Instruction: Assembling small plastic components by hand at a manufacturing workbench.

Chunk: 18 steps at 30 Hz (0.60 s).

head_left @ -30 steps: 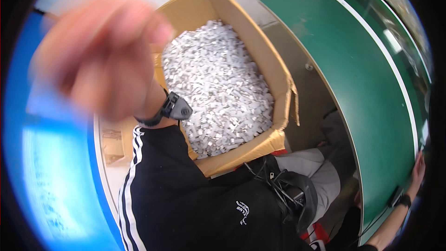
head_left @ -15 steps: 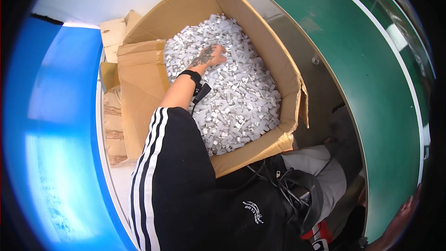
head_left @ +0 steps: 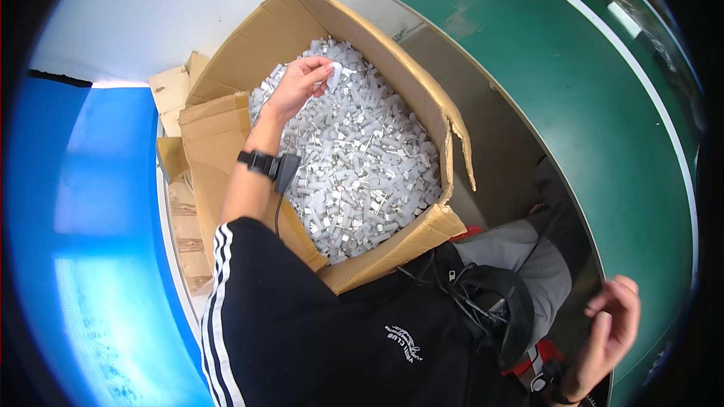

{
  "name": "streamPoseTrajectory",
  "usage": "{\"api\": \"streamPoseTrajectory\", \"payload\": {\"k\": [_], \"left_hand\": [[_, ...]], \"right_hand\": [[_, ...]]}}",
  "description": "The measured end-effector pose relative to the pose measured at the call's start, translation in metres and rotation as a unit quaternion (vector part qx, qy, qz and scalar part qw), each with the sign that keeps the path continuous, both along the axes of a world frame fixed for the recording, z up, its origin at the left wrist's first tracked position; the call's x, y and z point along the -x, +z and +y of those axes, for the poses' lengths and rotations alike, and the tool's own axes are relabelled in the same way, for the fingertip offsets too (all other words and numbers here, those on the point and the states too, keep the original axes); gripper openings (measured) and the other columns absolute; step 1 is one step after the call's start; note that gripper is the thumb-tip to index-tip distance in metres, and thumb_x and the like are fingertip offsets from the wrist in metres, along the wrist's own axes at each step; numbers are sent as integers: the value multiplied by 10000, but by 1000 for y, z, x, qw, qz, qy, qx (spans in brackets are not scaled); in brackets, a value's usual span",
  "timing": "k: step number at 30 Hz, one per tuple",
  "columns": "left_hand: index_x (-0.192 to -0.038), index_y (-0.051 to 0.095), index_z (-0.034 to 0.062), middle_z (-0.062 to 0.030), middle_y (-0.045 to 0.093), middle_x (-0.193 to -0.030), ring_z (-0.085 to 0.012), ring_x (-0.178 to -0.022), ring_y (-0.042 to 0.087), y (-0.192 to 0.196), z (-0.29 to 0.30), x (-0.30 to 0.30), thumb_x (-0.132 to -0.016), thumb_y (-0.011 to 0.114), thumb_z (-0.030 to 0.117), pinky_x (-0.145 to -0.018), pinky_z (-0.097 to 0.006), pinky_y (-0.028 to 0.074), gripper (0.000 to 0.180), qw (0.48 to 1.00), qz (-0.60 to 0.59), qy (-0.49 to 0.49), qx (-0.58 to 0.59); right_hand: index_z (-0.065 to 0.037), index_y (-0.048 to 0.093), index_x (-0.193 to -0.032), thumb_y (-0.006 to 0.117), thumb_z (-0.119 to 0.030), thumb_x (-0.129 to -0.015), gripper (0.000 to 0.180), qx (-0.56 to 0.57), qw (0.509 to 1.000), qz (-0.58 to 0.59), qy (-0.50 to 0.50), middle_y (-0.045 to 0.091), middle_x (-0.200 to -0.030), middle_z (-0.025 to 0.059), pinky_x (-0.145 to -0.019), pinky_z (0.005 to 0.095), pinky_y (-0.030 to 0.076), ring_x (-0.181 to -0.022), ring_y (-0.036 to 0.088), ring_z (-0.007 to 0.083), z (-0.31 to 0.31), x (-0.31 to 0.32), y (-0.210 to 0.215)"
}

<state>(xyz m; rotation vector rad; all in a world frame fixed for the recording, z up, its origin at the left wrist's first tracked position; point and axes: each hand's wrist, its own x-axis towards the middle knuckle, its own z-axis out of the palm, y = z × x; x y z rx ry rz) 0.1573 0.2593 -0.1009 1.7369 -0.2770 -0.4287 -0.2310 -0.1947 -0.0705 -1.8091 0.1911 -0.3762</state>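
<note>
My left hand [head_left: 305,81] is raised over the far part of a cardboard box [head_left: 446,222], its thumb and fingers pinched on a small white plastic piece [head_left: 335,71]. Below it, the box holds a deep heap of similar loose white plastic parts [head_left: 362,173], many with shiny metal bits. At the lower right, my right hand [head_left: 612,328] is beside the green tabletop's edge. Its fingers are curled, with the thumb apart from them, and I see nothing between them.
A curved-looking green table [head_left: 558,83] stands at the right. On the left is a bright blue surface [head_left: 105,234], with wooden boards [head_left: 183,207] between it and the box. A folded box flap [head_left: 215,132] lies under my left arm. Black cables [head_left: 483,294] lie at my lap.
My left hand has lifted from the heap and now pinches a white plastic piece. My right hand has come further into view at the lower right. The whole view has shifted.
</note>
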Motion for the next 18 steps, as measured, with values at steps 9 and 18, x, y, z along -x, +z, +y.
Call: {"api": "streamPoseTrajectory", "payload": {"k": [9, 18], "left_hand": [[-878, 681, -27, -121, 640, -847, -170, -752, 594, 90, -209, 165, -832, 705, 116, -654, -272, 466, 152, 933, -75, -326, 133], [-1005, 680, -62, -122, 653, -909, -187, -751, 631, 77, -270, 179, -718, 809, 54, -637, -278, 504, 336, 826, -260, -475, 156]], "right_hand": [[48, 549, -1198, 843, -100, -666, 626, -17, 982, -163, 94, 603, -1056, 152, -610, 256, 515, -752, 615, 162, 70, -77, 13], [31, 601, -912, 623, 131, -733, 206, 67, 963, -254, -54, 653, -808, 144, -567, 250, 476, -667, 602, 165, 39, -43, -10]]}}
